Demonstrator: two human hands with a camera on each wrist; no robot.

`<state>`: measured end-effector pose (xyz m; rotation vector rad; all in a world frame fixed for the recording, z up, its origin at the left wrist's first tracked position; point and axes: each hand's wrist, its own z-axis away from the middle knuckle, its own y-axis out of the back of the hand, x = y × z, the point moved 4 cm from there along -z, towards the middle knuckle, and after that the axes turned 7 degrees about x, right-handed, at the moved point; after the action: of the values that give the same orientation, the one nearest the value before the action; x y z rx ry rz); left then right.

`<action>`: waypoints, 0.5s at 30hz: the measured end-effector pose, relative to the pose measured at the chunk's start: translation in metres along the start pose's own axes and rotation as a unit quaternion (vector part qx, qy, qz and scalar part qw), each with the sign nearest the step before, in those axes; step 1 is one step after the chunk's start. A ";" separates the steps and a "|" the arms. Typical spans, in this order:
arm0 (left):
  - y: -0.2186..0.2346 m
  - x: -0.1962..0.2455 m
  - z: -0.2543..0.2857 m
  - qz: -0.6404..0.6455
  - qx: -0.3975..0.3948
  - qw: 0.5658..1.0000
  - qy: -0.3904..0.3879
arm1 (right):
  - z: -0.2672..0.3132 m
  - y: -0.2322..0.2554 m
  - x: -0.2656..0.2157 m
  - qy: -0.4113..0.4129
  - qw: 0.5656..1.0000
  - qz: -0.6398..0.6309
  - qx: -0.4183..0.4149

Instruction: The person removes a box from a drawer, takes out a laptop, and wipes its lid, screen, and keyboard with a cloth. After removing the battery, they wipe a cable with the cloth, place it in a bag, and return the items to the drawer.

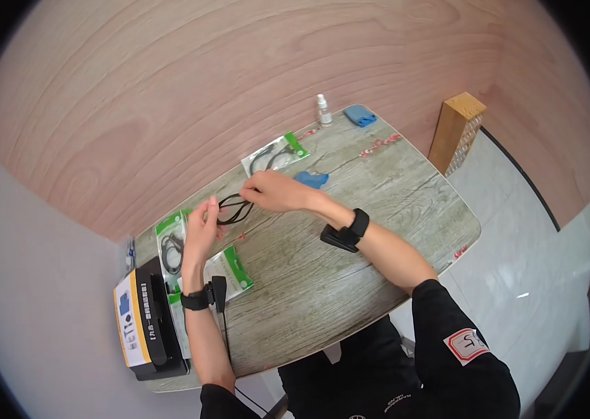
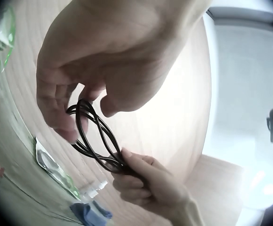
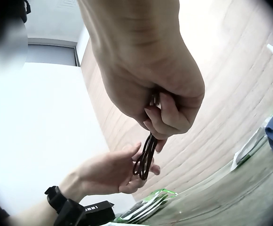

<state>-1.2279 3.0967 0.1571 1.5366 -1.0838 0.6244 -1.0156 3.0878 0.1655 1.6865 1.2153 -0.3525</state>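
Cable coil (image 3: 148, 153) gripped in right hand (image 1: 277, 190), left hand (image 1: 201, 234) loosely curled round it; I judge slack left hold could let coil spring open

Head view: passage over tabletop (image 1: 407, 202) right of centre; coiled cable (image 1: 235, 204) blocks left of centre, black box (image 1: 148, 321) lower left; spray bottle (image 1: 323, 112) stands upper centre.
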 end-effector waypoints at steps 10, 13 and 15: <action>-0.034 0.047 0.049 -0.410 -0.042 0.886 -0.212 | 0.013 -0.021 0.007 -0.150 0.953 -0.176 -0.194; -0.028 0.038 0.055 -0.427 -0.046 0.875 -0.225 | 0.014 -0.032 0.004 -0.150 0.955 -0.152 -0.207; -0.023 0.036 0.063 -0.438 -0.057 0.870 -0.220 | 0.021 -0.036 -0.006 -0.149 0.961 -0.129 -0.192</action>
<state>-1.2016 3.0257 0.1602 1.8898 -0.5956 -0.4293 -1.0425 3.0668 0.1402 1.1003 1.1882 -0.4760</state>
